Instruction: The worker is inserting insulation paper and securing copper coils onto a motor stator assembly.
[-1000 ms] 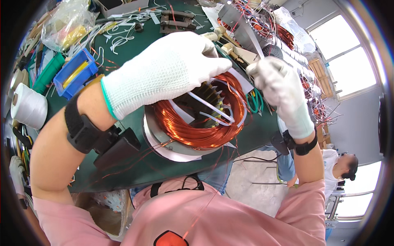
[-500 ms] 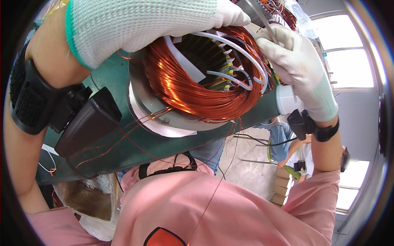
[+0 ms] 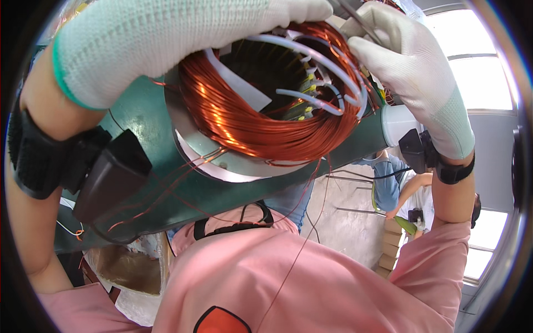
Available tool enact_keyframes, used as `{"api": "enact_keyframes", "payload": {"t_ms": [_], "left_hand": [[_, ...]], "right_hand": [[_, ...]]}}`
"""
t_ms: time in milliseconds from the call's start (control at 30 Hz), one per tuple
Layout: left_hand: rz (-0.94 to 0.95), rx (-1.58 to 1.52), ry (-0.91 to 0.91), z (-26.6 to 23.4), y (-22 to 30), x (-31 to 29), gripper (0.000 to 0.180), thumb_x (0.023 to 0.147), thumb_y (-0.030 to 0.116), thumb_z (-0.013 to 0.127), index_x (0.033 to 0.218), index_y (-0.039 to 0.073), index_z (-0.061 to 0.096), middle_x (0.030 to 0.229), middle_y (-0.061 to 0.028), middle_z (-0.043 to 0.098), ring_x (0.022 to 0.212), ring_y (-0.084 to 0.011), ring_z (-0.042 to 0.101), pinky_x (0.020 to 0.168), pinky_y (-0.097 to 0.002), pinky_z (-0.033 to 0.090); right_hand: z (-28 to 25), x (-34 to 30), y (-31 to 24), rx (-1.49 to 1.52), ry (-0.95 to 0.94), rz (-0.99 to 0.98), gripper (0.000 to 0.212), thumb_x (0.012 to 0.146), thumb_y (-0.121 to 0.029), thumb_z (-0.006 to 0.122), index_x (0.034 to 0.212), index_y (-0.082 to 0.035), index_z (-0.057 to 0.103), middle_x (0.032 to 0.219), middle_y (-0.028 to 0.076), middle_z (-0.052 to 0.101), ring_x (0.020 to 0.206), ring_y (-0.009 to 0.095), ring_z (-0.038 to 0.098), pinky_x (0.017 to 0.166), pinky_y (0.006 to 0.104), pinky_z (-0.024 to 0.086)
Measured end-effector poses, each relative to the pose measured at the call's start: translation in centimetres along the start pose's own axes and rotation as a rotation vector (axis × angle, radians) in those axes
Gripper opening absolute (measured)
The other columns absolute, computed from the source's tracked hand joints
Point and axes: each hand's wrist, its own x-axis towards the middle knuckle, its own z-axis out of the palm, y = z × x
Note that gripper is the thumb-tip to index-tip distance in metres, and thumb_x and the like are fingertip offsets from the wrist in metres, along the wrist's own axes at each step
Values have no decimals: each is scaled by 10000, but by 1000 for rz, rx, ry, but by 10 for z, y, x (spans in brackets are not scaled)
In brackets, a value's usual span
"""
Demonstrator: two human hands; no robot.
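Observation:
A motor stator with a thick ring of copper winding (image 3: 239, 125) lies on the bench, its slotted bore facing up. White sleeving (image 3: 311, 50) curves over the ring, and a white paper strip (image 3: 239, 86) sticks out of the bore. My left hand (image 3: 177, 36), in a white knit glove, stretches flat across the winding's far left side; its outer fingers pass beyond the upper edge. In my gloved right hand (image 3: 394, 47), fingers closed, is a thin grey metal rod (image 3: 361, 22), held over the ring's far right edge. The rod's upper end is cut off.
Loose copper leads (image 3: 166, 191) trail from the stator across the green bench (image 3: 133, 161). Beside its right end sits a white cylinder (image 3: 400, 125). Below the bench's left part is a plastic-lined bin (image 3: 130, 272). Another person (image 3: 419, 191) is farther right, near stacked boxes (image 3: 391, 244).
The stator appears slightly left and higher in view. My left hand also appears farther left, while my right hand has shifted right and up, still gripping the rod.

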Motion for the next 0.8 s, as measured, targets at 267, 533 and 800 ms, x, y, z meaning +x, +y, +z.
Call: {"api": "enact_keyframes", "payload": {"t_ms": [267, 533, 800], "left_hand": [[-358, -246, 46, 10, 3, 9, 445, 1099, 353, 476, 1032, -39, 676, 737, -106, 619, 647, -228, 605, 636, -362, 504], [-475, -502, 209, 1, 19, -16, 432, 1049, 351, 590, 907, -44, 691, 710, -49, 630, 635, -112, 567, 620, -300, 476], [-552, -758, 47, -16, 28, 2, 380, 1025, 347, 642, 957, -19, 720, 771, -12, 679, 675, -78, 583, 655, -268, 487]], "right_hand": [[23, -10, 6, 354, 19, 214, 218, 1004, -166, 627, 1173, -29, 628, 941, -54, 623, 702, -11, 465, 576, 174, 361], [8, 7, -74, 19, -92, 404, 106, 945, -70, 617, 998, 19, 637, 702, -6, 573, 597, 71, 502, 543, 253, 383], [9, -13, -43, 157, -42, 240, 168, 976, -139, 599, 995, 29, 604, 717, 54, 628, 612, 102, 537, 554, 316, 418]]}}
